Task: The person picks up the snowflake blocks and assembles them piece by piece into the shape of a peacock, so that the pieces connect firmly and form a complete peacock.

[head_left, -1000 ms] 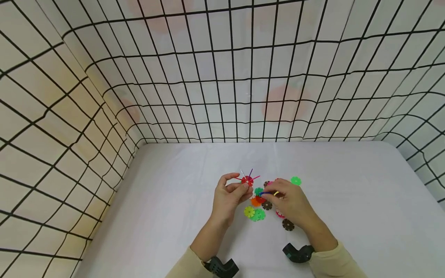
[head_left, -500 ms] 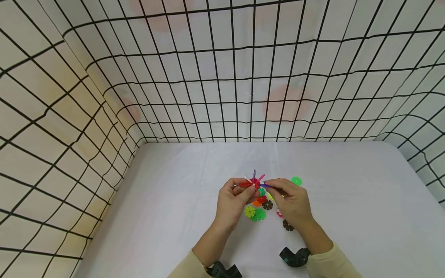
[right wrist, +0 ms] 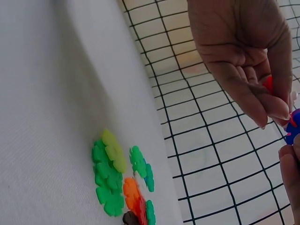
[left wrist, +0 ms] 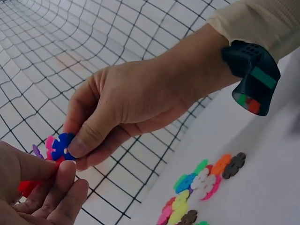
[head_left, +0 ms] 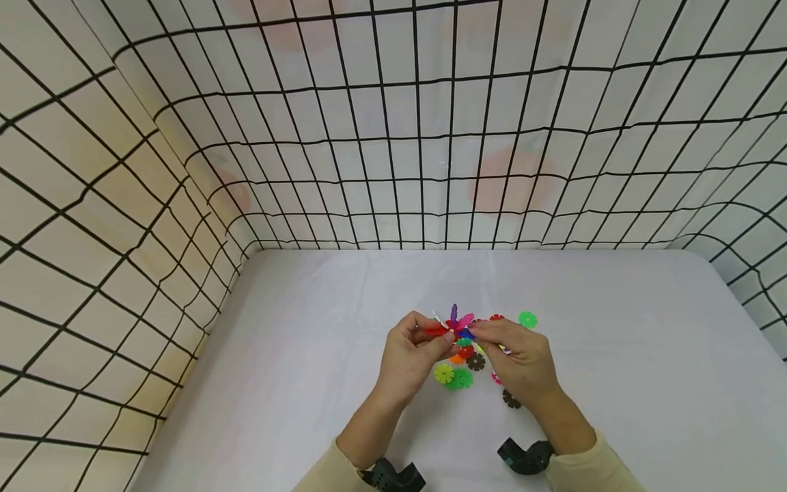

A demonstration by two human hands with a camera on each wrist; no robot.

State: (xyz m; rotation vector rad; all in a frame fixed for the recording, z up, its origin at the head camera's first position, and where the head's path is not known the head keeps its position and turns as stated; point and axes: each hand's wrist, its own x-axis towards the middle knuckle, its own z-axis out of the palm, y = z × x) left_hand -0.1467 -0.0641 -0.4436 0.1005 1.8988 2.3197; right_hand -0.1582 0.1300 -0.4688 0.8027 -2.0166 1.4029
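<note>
Between thumb and fingers, my left hand [head_left: 408,359] holds a cluster of notched plastic snowflake discs. A red disc [head_left: 451,332] sits at its middle, with purple [head_left: 454,314] and pink discs [head_left: 466,319] standing out from it like petals; a white one is partly covered. My right hand [head_left: 521,357] pinches a blue snowflake disc [left wrist: 61,147] at the right side of the cluster, its edge right at the red disc. Seen from the right wrist, the blue disc [right wrist: 293,126] overlaps the cluster by the left fingertips. Fingers hide the exact joint. Both hands are raised over the table.
Loose discs lie below the hands on the white table [head_left: 295,383]: yellow-green [head_left: 444,373], green [head_left: 461,379], brown [head_left: 475,361] and others. One green disc [head_left: 527,320] lies apart at the right. A black wire grid [head_left: 393,143] encloses the back and sides.
The right hand has brought the blue disc from above the loose pile to the cluster's right side. The left hand has moved slightly right, and the cluster has turned, showing its petals more broadly.
</note>
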